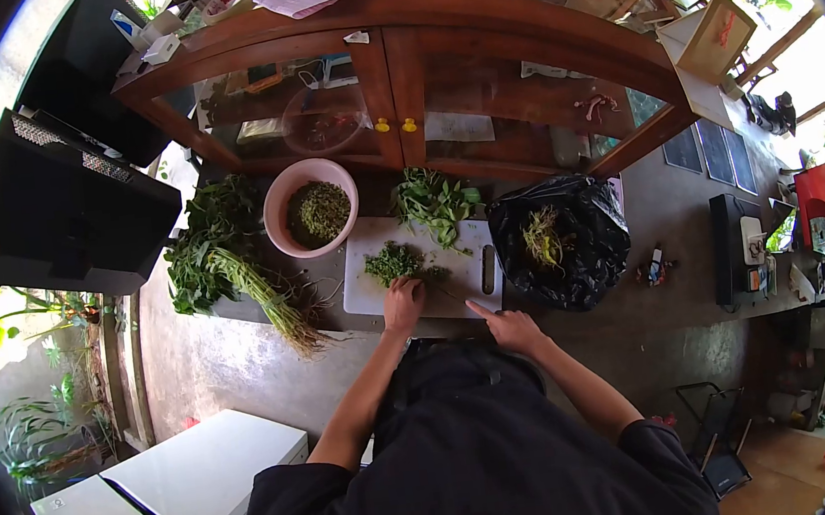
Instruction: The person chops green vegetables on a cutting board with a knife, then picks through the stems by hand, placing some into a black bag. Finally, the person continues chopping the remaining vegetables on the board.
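Note:
My left hand [403, 305] rests at the near edge of a white cutting board [364, 293], its fingers curled and pressed onto leafy greens. A pile of chopped greens [393, 261] lies just beyond those fingers. My right hand [511, 329] grips a knife [451, 296], index finger stretched forward along it; the handle is hidden in the palm. The thin blade points left toward the greens under my left hand. Uncut leafy stems [432, 207] lie across the board's far edge. At the board's right end is a dark handle slot [488, 268].
Left of the board stand a pink bowl [273, 222] of chopped greens and a large bundle of rooted stems [260, 294]. A black plastic bag [584, 265] with stem scraps sits at the right. Behind is a glass-fronted wooden cabinet [402, 57]; a white fridge [204, 470] stands lower left.

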A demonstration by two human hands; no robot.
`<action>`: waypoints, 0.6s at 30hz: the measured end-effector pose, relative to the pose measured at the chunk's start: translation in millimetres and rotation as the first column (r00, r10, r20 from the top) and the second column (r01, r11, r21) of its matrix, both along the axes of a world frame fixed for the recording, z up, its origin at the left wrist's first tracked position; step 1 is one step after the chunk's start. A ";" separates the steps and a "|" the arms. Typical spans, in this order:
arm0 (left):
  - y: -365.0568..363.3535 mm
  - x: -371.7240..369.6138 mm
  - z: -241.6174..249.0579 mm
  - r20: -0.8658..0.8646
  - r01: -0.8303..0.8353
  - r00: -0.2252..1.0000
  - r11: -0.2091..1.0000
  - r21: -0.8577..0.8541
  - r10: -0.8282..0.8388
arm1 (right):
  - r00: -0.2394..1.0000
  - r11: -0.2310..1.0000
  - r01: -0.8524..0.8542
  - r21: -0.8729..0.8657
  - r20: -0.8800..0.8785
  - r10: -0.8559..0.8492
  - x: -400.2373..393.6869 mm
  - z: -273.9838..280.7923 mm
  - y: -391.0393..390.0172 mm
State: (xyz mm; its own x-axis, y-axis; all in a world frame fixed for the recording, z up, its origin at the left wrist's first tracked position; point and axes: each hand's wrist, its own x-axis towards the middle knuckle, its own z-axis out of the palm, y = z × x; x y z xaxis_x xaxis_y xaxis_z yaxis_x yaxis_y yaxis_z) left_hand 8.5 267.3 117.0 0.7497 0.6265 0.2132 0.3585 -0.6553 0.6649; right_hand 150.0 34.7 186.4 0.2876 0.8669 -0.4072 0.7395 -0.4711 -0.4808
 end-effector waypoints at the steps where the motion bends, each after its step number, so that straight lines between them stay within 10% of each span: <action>1: -0.1 -0.4 3.0 -0.007 -0.010 1.000 0.999 -0.036 0.010 | 1.000 1.000 0.000 0.001 0.000 0.000 1.4 0.1 -2.3; 10: 14.7 -16.6 20.8 0.063 -0.049 0.996 0.955 -0.291 0.070 | 0.992 0.993 0.090 0.082 0.081 -0.096 16.2 -0.3 -6.5; 18: 23.2 -44.9 45.1 0.011 0.016 1.000 1.000 -0.019 -0.016 | 0.998 0.944 0.002 0.329 0.051 -0.020 8.2 -6.3 25.3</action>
State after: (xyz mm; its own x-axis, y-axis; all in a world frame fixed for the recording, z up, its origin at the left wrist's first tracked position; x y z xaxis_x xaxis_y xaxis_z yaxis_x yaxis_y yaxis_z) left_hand -36.4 290.5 162.1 0.7572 0.6186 0.2096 0.3405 -0.6477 0.6816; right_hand 158.1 60.0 180.2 0.3110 0.9467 -0.0835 0.7641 -0.3013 -0.5704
